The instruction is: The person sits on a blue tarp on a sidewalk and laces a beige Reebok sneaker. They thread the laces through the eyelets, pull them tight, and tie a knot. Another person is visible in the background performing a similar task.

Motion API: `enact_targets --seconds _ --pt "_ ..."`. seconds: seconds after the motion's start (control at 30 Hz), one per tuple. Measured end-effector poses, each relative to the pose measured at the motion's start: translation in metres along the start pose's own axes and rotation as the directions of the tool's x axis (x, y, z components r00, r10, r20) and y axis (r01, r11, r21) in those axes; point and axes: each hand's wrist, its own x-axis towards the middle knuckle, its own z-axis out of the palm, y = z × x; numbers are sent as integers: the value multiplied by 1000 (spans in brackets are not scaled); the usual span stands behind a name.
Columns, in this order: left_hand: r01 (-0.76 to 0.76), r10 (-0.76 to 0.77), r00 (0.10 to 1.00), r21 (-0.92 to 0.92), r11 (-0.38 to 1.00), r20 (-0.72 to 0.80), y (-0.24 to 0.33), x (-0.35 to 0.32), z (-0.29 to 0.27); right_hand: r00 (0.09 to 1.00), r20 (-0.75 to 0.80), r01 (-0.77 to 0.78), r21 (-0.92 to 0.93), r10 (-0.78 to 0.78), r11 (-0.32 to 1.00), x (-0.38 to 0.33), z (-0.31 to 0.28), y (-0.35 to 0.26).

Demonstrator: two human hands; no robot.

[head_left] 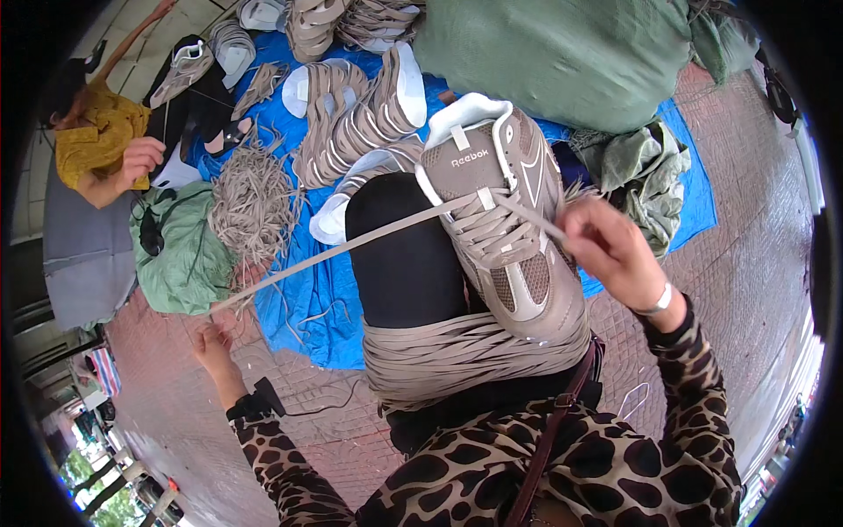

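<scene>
Pulling: left hand (213,344) pinched on the long lace (351,246) end, drawn taut out to the side.
Gripping: right hand (606,241) closed on the lace's other end beside the eyelets.
Shoe: grey sneaker (509,228) rests on the knee, above a lap bundle of laces (465,356).
Risk: uneven pull may likely slide the sneaker off.
Beyond: shoe pile (351,114) on blue tarp (307,299).
</scene>
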Motion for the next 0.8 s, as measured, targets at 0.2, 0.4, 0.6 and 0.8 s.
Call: enact_targets --seconds 0.2,0.4,0.6,0.8 --pt "442 22 896 -894 70 444 27 -4 16 990 63 -66 -562 123 825 -37 -64 -9" --pt "325 -47 944 -946 -13 325 26 -4 32 853 -419 -519 -740 310 428 -75 -161 55" --pt "234 -112 970 -960 157 218 18 -27 53 652 -586 146 719 481 679 -124 -216 148" --pt "384 -3 910 -840 384 414 15 -26 33 485 -673 387 738 558 552 -179 -287 227"
